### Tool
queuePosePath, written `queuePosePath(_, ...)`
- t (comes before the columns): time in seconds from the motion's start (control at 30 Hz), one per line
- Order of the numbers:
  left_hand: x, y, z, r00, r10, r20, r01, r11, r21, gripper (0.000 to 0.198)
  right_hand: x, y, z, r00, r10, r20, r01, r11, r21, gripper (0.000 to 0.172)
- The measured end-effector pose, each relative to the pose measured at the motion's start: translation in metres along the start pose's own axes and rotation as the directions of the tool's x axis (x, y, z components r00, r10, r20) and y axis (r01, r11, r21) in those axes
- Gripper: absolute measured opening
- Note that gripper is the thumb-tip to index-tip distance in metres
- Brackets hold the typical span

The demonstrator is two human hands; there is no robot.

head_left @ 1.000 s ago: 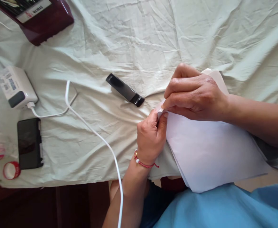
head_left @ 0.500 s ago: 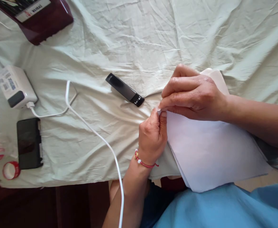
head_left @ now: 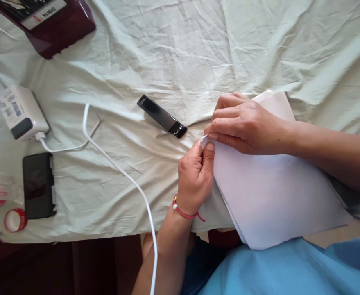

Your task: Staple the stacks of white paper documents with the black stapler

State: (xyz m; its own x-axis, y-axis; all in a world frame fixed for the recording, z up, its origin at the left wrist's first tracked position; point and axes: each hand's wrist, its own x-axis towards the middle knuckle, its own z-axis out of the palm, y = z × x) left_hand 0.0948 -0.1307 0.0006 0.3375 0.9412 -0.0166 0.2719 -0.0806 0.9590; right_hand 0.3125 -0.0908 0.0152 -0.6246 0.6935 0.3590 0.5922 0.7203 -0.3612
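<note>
White sheets of paper (head_left: 278,196) lie in a loose stack at the table's front edge, their lower end hanging against a blue shirt. My left hand (head_left: 196,174), with a red beaded bracelet at the wrist, pinches the left corner of the paper between thumb and bent fingers. Close beside it, my right hand (head_left: 244,123) grips the same edge, fingertips pressed together over the paper. A black stapler (head_left: 161,116) lies on the cloth just left of the hands, touched by neither. The fingers hide part of the paper's corner.
A wrinkled pale cloth (head_left: 180,53) covers the table. On the left are a white power adapter (head_left: 24,112) with a white cable (head_left: 127,176), a black phone (head_left: 38,185) and a red tape roll (head_left: 15,220). A dark maroon box (head_left: 60,37) stands at the upper left.
My hands have moved slightly apart along the paper's corner, the left one a little down and left. More of the white corner shows between them.
</note>
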Motion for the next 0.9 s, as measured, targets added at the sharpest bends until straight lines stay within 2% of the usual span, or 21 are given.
queuePosePath(0.1, -0.001, -0.002, 0.0016, 0.986, -0.141, 0.089, 0.158, 0.956, -0.249, 0.047, 0.0004, -0.0036, -0.0018, 0.999, -0.03, 0.015, 0.03, 1.0, 0.004, 0.045)
queuePosePath(0.17, -0.001, -0.0028, 0.0019, 0.976, -0.167, 0.138, 0.202, 0.932, -0.3, 0.05, 0.0007, -0.006, -0.0027, 0.999, -0.028, 0.018, 0.028, 1.0, 0.008, 0.044)
queuePosePath(0.33, -0.0004, 0.0008, 0.002, 0.977, -0.147, 0.152, 0.168, 0.976, -0.136, 0.066, 0.001, -0.0071, -0.0009, 1.0, 0.011, 0.004, -0.011, 1.0, 0.013, 0.038)
queuePosePath(0.4, -0.0005, 0.0029, 0.0018, 0.975, -0.175, 0.137, 0.193, 0.972, -0.133, 0.068, 0.0007, -0.0065, 0.0, 0.999, 0.027, -0.033, -0.027, 1.0, 0.012, 0.038)
queuePosePath(0.5, -0.0005, 0.0051, 0.0011, 0.971, -0.206, 0.123, 0.222, 0.967, -0.128, 0.069, -0.0002, -0.0064, 0.0008, 0.999, -0.019, -0.032, 0.019, 1.0, -0.003, 0.037)
queuePosePath(0.67, 0.0002, 0.0059, 0.0006, 0.98, -0.178, 0.094, 0.187, 0.977, -0.102, 0.068, -0.0016, -0.0077, 0.0008, 0.999, -0.044, -0.03, 0.044, 0.999, -0.024, 0.044)
queuePosePath(0.9, -0.0005, 0.0037, 0.0015, 0.973, -0.203, 0.109, 0.215, 0.97, -0.116, 0.064, -0.0017, -0.0108, -0.0003, 0.996, -0.088, -0.033, 0.09, 0.994, 0.055, 0.045)
